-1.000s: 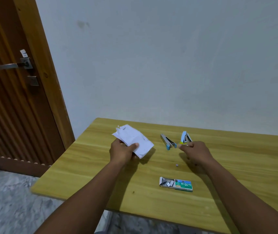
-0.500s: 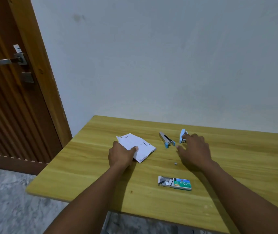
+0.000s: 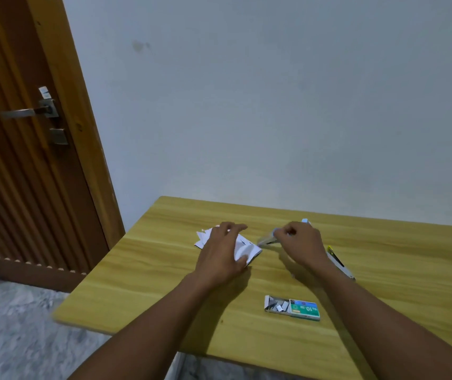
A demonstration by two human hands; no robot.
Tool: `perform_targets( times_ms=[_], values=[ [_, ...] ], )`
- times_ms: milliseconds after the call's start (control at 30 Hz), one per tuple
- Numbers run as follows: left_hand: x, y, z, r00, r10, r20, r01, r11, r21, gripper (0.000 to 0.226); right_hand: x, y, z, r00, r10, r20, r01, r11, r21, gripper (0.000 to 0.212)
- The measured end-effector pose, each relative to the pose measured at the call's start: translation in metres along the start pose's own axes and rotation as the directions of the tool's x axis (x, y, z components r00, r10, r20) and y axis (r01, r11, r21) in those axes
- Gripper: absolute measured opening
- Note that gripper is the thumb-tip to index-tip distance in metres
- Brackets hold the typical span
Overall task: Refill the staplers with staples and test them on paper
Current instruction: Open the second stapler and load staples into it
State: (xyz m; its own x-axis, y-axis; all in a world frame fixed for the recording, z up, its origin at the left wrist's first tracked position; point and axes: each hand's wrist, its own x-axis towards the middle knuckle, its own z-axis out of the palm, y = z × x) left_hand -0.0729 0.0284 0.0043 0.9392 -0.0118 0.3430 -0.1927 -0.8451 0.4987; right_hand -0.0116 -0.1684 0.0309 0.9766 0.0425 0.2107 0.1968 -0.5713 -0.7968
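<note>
A folded white paper (image 3: 249,249) lies on the wooden table (image 3: 384,270), and my left hand (image 3: 219,252) lies over it, fingers stretched across the top and thumb at its near edge. My right hand (image 3: 300,242) is closed on a silver stapler with a blue end (image 3: 266,238), which is blurred and pokes out to the left of the fingers. A light blue stapler tip (image 3: 305,221) shows just behind that hand. Another stapler with a yellow tip (image 3: 340,263) lies right of my right wrist. An open green staple box (image 3: 292,309) with several staple strips sits nearer to me.
The table stands against a pale wall, its left corner close to a brown wooden door (image 3: 27,174) with a metal handle (image 3: 26,112). Grey floor (image 3: 13,325) shows beyond the table's left and near edges.
My right hand moved left from the light blue stapler and closed on the silver one. My left hand spread flatter over the paper. The yellow-tipped stapler now shows beside my right wrist.
</note>
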Motion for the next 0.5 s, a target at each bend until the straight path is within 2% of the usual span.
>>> perform_targets(
  times_ms=[67,167,267,367,500],
  values=[
    [0.012,0.012,0.005,0.996,0.058,0.069,-0.055,0.998,-0.043,0.067,0.004,-0.009,-0.012,0.999,0.049,0.018,-0.049,0.998,0.049,0.040],
    [0.025,0.030,0.014,0.993,0.050,0.110,-0.022,0.968,-0.248,0.038,0.004,-0.020,-0.027,0.992,0.097,0.085,-0.111,0.977,0.180,0.050],
    [0.027,0.039,0.012,0.993,-0.030,0.116,0.082,0.878,-0.472,0.027,-0.003,-0.023,-0.045,0.976,0.033,0.213,-0.096,0.951,0.295,0.041],
    [0.025,0.040,0.007,0.980,-0.056,0.190,0.157,0.803,-0.575,0.024,-0.009,-0.012,-0.058,0.935,-0.113,0.335,-0.018,0.930,0.366,0.027],
    [0.021,0.045,0.000,0.967,-0.061,0.246,0.209,0.740,-0.640,0.016,-0.006,0.000,-0.051,0.931,-0.142,0.335,-0.011,0.910,0.415,0.017]
  ],
)
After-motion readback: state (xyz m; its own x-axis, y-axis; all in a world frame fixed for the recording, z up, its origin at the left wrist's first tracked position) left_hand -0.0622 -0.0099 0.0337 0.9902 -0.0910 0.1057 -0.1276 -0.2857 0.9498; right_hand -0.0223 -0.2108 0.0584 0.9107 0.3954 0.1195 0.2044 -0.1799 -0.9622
